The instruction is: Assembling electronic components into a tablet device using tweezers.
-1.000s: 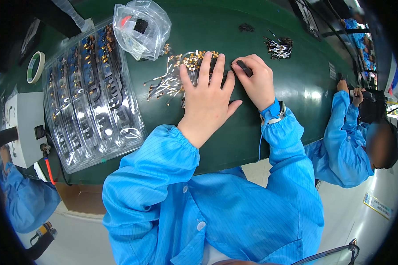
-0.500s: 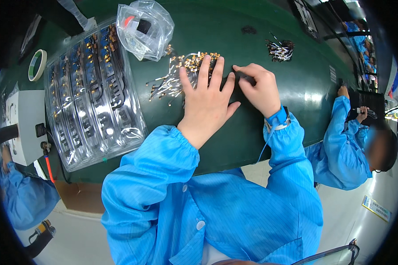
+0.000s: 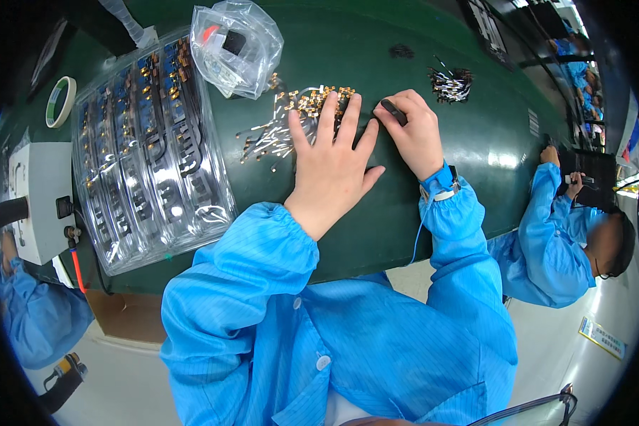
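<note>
My left hand (image 3: pixel 336 153) lies palm down on the green table with its fingers spread. Its fingertips rest at the edge of a pile of small flat connector strips (image 3: pixel 273 135) with gold and silver ends, hiding part of the pile. Beside it, my right hand (image 3: pixel 415 135) pinches a small black oblong piece (image 3: pixel 393 111); its exact kind is unclear. The tip of that hand is close to the left index and little fingers, over the table. A blue wrist strap (image 3: pixel 439 182) with a cord circles my right wrist.
To the left lies a clear blister tray (image 3: pixel 224 213) of parts, with a clear plastic bag (image 3: pixel 236 50) at its far corner. A bundle of strips (image 3: pixel 451 84) and a dark little heap (image 3: pixel 400 51) lie farther right. A tape roll (image 3: pixel 61 102) and grey box (image 3: pixel 42 202) stand left. A co-worker (image 3: pixel 550 248) sits right.
My right hand has shifted slightly left and turned, so more of the black piece shows. My left hand stays in place.
</note>
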Motion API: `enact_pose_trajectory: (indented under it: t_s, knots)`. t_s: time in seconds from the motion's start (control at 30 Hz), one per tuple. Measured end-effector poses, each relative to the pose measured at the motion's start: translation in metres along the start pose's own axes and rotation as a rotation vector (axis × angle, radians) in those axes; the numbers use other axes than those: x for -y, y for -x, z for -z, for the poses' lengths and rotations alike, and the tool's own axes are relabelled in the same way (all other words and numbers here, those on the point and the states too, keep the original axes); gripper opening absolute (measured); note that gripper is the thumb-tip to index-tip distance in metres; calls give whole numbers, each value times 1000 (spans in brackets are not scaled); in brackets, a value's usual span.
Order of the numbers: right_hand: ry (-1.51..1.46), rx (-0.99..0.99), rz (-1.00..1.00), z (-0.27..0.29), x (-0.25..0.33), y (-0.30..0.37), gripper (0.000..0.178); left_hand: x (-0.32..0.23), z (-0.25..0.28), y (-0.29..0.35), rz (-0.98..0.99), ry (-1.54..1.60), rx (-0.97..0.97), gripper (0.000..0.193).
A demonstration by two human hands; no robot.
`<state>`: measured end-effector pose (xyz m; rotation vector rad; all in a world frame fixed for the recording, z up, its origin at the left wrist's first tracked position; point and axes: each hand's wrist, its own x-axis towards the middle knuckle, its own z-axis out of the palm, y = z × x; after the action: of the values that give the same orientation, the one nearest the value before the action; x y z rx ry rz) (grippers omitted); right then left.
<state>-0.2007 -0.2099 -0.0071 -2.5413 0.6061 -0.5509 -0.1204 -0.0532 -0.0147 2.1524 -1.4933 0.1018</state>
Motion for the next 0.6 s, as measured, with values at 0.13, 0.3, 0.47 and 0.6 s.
enact_pose_trajectory:
  t_s: [0.13, 0.3, 0.47, 0.6]
  knots:
    - [53, -87, -8, 18, -11, -2, 14, 1, 4, 1, -103, -12, -50, 53]
    - [73, -220, -100, 70, -29, -9, 9, 5, 1, 3, -125, -6, -1, 48]
    - [95, -198, -81, 96, -51, -15, 11, 5, -2, 3, -128, -15, -26, 46]
    - [53, -101, -23, 74, -50, -15, 7, 2, 1, 1, -130, -13, -44, 42]
